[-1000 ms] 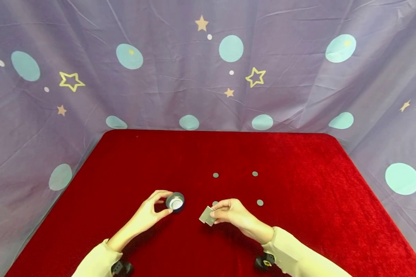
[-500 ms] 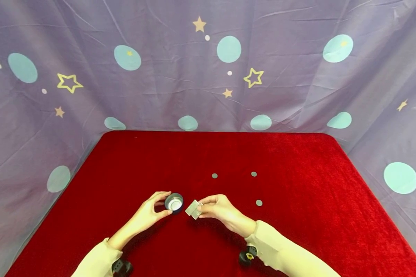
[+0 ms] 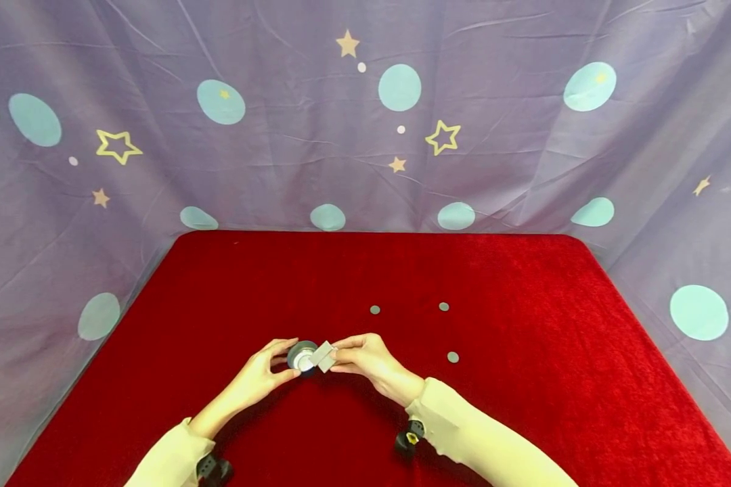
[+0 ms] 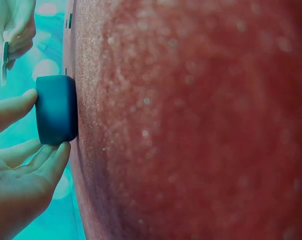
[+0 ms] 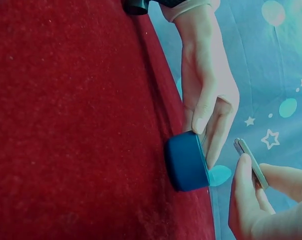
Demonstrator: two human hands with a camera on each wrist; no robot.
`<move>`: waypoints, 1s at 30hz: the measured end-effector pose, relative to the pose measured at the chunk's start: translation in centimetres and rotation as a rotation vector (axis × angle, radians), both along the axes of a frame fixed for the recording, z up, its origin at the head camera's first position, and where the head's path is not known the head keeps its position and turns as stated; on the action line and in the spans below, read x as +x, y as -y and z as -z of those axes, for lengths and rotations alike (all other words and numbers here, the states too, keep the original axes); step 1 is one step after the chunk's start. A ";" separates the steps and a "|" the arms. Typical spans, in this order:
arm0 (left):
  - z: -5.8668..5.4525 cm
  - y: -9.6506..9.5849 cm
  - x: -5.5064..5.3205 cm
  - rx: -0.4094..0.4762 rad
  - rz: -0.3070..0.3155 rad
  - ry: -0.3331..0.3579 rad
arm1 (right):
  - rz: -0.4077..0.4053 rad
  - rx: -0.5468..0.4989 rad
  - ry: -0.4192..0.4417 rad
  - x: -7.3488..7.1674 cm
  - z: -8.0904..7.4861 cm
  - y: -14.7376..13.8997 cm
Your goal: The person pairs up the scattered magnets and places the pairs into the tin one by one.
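Observation:
My left hand [image 3: 257,375] holds a small round bowl [image 3: 295,355], dark blue outside and silvery inside, with thumb and fingers at its sides. The bowl stands upright on the red cloth, as its blue wall [image 4: 57,110] shows in the left wrist view. Thin, flat, silver-grey rectangular pieces [image 3: 323,356], seemingly two overlapping, are pinched between thumb and fingers of my right hand [image 3: 370,362]. In the head view they overlap the bowl's right rim; the right wrist view shows the pieces [image 5: 253,165] raised above the bowl [image 5: 187,162], apart from it.
Small grey-green discs lie on the red cloth [image 3: 512,325]: one far left [image 3: 374,310], one far right [image 3: 444,306] and one nearer [image 3: 453,357]. A purple patterned curtain [image 3: 317,155] surrounds the back and sides. Wrist cameras sit under both sleeves.
My right hand has moved left with the flat pieces, from beside the near left disc to over the bowl's right rim. That disc is now out of sight. My left hand has stayed on the bowl.

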State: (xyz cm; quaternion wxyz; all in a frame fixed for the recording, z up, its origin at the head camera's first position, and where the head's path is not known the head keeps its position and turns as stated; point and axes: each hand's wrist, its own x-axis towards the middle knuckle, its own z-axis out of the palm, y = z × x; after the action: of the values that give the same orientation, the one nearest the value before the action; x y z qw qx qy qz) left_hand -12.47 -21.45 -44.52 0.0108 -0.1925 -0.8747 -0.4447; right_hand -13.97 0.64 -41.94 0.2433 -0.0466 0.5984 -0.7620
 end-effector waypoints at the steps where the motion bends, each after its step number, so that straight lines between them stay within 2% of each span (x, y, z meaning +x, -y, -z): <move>1: 0.1 0.0 0.0 -0.003 0.000 -0.002 | 0.009 -0.002 0.003 -0.1 0.0 0.2; 8: 0.2 0.1 -0.2 -0.020 -0.021 0.097 | 0.057 -0.012 0.015 -0.7 0.8 1.4; 14: 0.0 0.1 -0.3 -0.015 -0.012 0.114 | 0.091 0.006 0.023 -1.1 1.3 2.2; 18: 0.0 0.1 -0.4 -0.009 -0.008 0.121 | 0.097 0.016 0.013 -0.8 0.6 2.5; 21: 0.0 0.2 -0.4 -0.007 -0.005 0.126 | 0.102 0.025 0.008 -0.8 0.7 2.7; 25: 0.0 0.2 -0.4 -0.012 -0.006 0.125 | 0.138 0.046 0.008 -1.1 1.8 3.1; 30: 0.0 0.1 -0.6 -0.014 -0.002 0.119 | 0.185 0.048 -0.005 -1.3 2.4 3.2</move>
State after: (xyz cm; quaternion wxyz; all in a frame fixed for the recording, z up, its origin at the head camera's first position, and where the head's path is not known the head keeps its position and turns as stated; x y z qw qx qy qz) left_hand -13.02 -21.56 -44.53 -0.0420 -0.1649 -0.8772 -0.4490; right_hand -15.25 -2.57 -44.39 0.1716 0.0128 0.6188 -0.7664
